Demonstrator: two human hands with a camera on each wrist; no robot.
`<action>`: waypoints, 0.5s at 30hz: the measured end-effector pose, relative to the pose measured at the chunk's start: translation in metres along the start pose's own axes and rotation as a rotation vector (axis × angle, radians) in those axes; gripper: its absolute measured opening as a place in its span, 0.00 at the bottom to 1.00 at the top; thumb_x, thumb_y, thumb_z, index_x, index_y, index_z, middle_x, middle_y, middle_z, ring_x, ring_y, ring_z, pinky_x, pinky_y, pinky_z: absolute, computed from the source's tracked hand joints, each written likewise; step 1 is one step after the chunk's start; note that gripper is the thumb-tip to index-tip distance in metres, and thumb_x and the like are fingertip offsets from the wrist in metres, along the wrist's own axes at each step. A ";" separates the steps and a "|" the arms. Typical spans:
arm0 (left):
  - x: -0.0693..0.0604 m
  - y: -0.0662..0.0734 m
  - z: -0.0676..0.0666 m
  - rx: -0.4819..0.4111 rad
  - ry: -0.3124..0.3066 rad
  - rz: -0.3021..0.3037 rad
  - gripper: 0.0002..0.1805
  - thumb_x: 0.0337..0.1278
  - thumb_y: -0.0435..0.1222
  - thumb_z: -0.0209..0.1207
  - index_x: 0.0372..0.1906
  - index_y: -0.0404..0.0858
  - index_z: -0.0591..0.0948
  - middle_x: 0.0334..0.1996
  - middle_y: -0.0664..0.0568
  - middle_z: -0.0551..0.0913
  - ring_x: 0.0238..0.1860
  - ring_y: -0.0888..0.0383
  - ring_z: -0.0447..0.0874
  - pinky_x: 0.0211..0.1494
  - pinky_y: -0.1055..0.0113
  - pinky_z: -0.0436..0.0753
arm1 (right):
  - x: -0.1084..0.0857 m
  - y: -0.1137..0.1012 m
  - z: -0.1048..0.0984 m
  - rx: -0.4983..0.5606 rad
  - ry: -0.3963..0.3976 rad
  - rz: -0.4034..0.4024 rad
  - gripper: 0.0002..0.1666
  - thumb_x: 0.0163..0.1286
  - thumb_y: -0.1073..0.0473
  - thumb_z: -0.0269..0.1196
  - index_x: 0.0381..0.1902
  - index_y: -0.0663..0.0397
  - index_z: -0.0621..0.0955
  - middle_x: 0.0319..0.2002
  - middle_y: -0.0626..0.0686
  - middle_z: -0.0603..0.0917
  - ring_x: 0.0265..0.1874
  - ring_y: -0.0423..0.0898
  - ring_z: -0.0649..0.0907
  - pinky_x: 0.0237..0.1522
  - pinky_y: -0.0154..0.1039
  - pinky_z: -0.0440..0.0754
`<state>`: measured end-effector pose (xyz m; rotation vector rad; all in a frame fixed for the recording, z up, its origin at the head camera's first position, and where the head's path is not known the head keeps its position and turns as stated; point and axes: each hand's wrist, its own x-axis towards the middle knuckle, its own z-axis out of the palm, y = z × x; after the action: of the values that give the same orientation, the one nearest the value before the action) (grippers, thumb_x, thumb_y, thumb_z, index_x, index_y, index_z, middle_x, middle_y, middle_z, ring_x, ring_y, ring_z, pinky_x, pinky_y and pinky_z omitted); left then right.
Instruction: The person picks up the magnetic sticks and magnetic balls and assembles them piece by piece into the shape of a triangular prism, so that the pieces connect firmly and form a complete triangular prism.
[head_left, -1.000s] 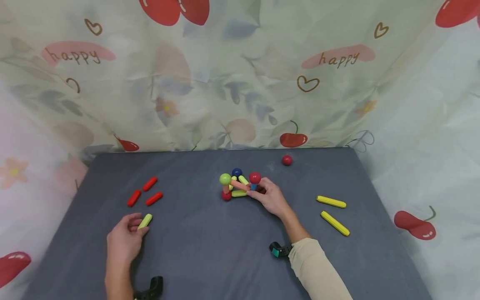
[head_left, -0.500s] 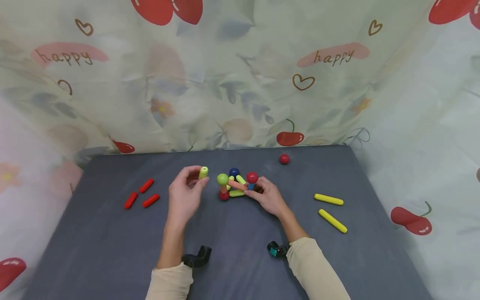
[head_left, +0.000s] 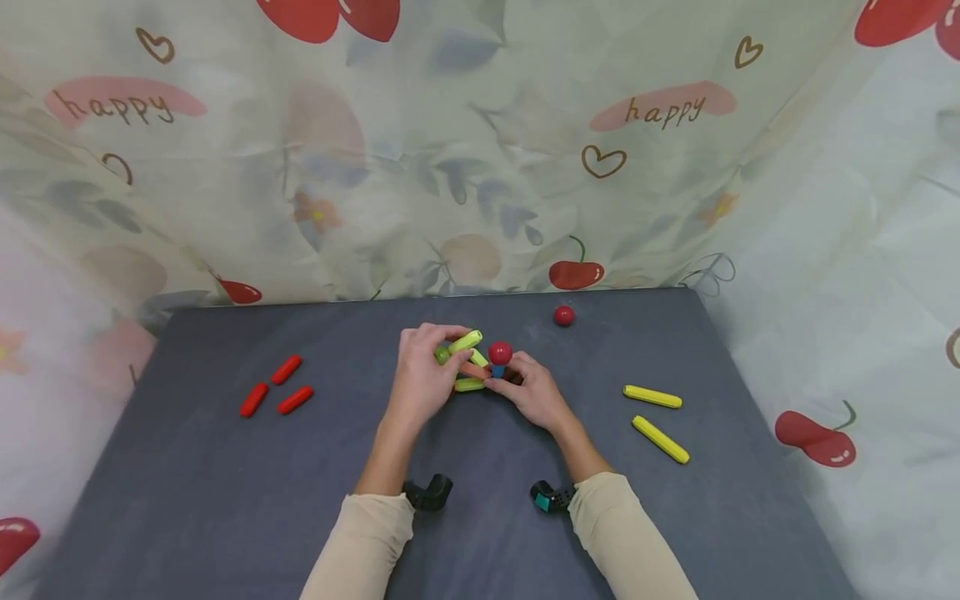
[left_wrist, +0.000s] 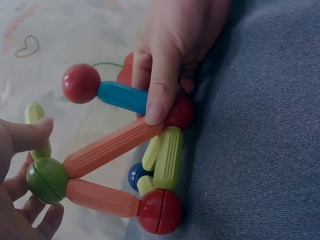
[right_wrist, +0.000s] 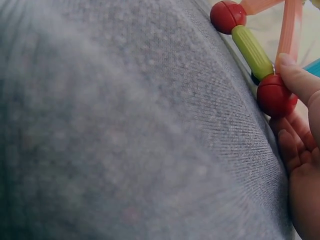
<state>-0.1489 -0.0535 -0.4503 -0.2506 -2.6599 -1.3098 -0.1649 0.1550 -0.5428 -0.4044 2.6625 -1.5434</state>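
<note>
My left hand (head_left: 423,371) pinches a short yellow-green rod (head_left: 466,341) between thumb and fingers. In the left wrist view that rod's lower end meets a green ball (left_wrist: 47,180), with fingertips around the ball. Two orange rods (left_wrist: 112,145) run from the green ball to two red balls at the base. My right hand (head_left: 534,393) grips one base red ball (right_wrist: 276,96), its thumb lying by the end of an orange rod. From this ball a blue rod (left_wrist: 121,97) carries another red ball (head_left: 500,352). Yellow-green rods (left_wrist: 169,159) and a dark blue ball (left_wrist: 139,176) complete the base.
Several loose pieces lie on the dark grey cloth (head_left: 337,500): red rods (head_left: 287,369) at the left, two longer yellow rods (head_left: 660,439) at the right. A single red ball (head_left: 564,316) sits near the back edge. Behind hangs a patterned curtain (head_left: 375,167).
The left hand has carried the yellow-green rod from the left side of the table rightward to the green ball. My right hand keeps its hold on the structure.
</note>
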 end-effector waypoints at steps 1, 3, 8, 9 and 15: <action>0.000 0.000 0.001 0.019 -0.004 0.010 0.14 0.63 0.41 0.69 0.53 0.50 0.87 0.49 0.52 0.83 0.55 0.49 0.68 0.56 0.51 0.75 | 0.000 0.000 0.000 0.000 -0.001 -0.002 0.13 0.68 0.48 0.71 0.46 0.45 0.88 0.44 0.51 0.84 0.37 0.42 0.80 0.43 0.36 0.79; -0.001 0.001 0.001 0.058 -0.012 0.035 0.14 0.62 0.39 0.69 0.52 0.49 0.88 0.49 0.52 0.83 0.55 0.48 0.69 0.57 0.50 0.75 | 0.000 -0.001 0.000 0.004 -0.004 -0.003 0.13 0.68 0.49 0.70 0.47 0.46 0.88 0.45 0.52 0.84 0.37 0.42 0.81 0.43 0.36 0.79; -0.004 0.003 0.005 0.159 -0.009 0.097 0.12 0.60 0.37 0.71 0.49 0.49 0.89 0.46 0.52 0.83 0.52 0.47 0.70 0.60 0.48 0.74 | 0.000 -0.002 -0.001 0.001 -0.002 0.000 0.14 0.68 0.49 0.70 0.48 0.46 0.88 0.46 0.53 0.84 0.37 0.43 0.81 0.43 0.36 0.80; -0.004 0.003 0.005 0.175 -0.006 0.106 0.12 0.59 0.37 0.71 0.48 0.49 0.89 0.45 0.53 0.83 0.52 0.47 0.71 0.60 0.47 0.74 | 0.000 -0.002 -0.001 -0.001 -0.002 0.001 0.14 0.68 0.49 0.70 0.48 0.46 0.88 0.46 0.53 0.84 0.37 0.43 0.81 0.43 0.36 0.80; -0.005 0.004 0.007 0.225 0.004 0.116 0.12 0.60 0.37 0.71 0.48 0.50 0.90 0.44 0.53 0.83 0.52 0.48 0.71 0.57 0.47 0.73 | 0.000 0.001 0.000 0.001 -0.006 -0.001 0.15 0.69 0.48 0.70 0.50 0.46 0.87 0.46 0.52 0.83 0.36 0.43 0.81 0.42 0.36 0.80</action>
<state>-0.1439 -0.0462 -0.4528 -0.3641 -2.7136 -0.9666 -0.1647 0.1553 -0.5435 -0.4097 2.6573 -1.5407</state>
